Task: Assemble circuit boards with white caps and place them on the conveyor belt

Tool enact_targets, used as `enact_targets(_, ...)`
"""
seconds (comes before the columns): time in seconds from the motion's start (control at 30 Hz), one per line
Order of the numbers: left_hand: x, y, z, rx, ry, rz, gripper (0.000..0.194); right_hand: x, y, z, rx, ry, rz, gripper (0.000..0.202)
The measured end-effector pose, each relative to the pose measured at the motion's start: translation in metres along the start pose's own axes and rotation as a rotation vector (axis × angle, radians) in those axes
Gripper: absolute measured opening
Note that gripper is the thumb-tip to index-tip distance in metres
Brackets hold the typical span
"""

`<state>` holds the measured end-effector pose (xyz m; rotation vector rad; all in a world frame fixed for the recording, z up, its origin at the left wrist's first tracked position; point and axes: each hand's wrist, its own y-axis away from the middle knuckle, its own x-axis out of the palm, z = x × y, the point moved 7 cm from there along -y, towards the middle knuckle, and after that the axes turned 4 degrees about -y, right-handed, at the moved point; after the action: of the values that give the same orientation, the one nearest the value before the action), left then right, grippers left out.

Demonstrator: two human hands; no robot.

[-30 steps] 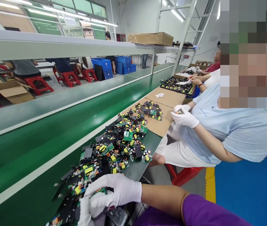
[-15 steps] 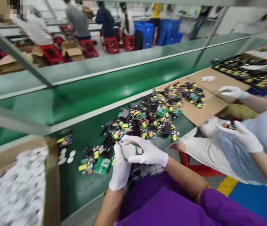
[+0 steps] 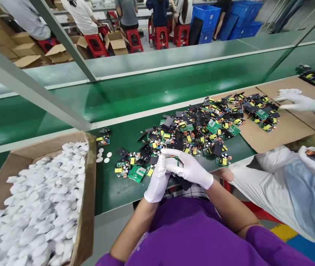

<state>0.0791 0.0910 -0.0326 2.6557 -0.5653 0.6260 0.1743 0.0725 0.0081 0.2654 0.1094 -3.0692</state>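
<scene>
Both of my hands wear white gloves and meet at the front edge of the green bench. My right hand [image 3: 192, 168] is closed round a green circuit board [image 3: 174, 159], mostly hidden by the fingers. Pressed against the board's left side is my left hand [image 3: 158, 181], its fingers closed on it. Just beyond them lies a long pile of circuit boards [image 3: 186, 127] with yellow and black parts. One board [image 3: 137, 173] shows its green face left of my hands. Several white discs [image 3: 107, 160] lie farther left.
At the left stands a cardboard box [image 3: 88, 199] full of white pieces. Metal posts [image 3: 65, 40] rise beyond the bench. A co-worker's gloved hand [image 3: 301, 102] is over cardboard [image 3: 268, 138] at the right; another gloved hand [image 3: 314, 157] holds parts.
The view has swung left, showing more of the box. The board between my hands has tilted, and its pale face no longer shows. The co-worker's far hand is nearer the white item on the cardboard.
</scene>
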Motion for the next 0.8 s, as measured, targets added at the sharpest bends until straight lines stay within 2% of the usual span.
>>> enact_targets(0.1, 0.002, -0.001, -0.002, -0.019, 0.065, 0.004, 0.057, -0.001, -0.001, -0.003, 0.018, 0.038, 0.018, 0.051)
enact_targets(0.23, 0.004, 0.000, -0.005, -0.034, 0.055, 0.046, 0.051, -0.003, 0.000, 0.005, -0.068, -0.061, 0.069, 0.059)
enact_targets(0.33, 0.003, 0.001, -0.007, -0.006, 0.001, 0.060, 0.047, -0.005, 0.001, 0.004, -0.026, -0.134, 0.096, 0.056)
enact_targets(0.43, 0.002, 0.001, -0.010, 0.058, -0.095, 0.087, 0.044, -0.013, 0.003, -0.001, -0.027, -0.193, 0.019, 0.048)
enact_targets(0.57, -0.006, -0.004, -0.016, 0.125, -0.172, 0.026, 0.047, -0.026, 0.003, -0.005, -0.072, -0.205, -0.110, 0.044)
enact_targets(0.63, -0.008, -0.005, -0.021, 0.161, -0.215, -0.020, 0.047, -0.025, 0.001, 0.005, -0.137, -0.143, -0.079, 0.043)
enact_targets(0.7, -0.007, -0.006, -0.028, 0.185, -0.275, -0.056, 0.043, -0.021, -0.003, 0.023, -0.228, -0.068, 0.016, 0.041)
enact_targets(0.8, -0.003, -0.013, -0.034, 0.153, -0.382, -0.052, 0.034, -0.018, -0.009, 0.044, -0.355, 0.030, 0.115, 0.046)
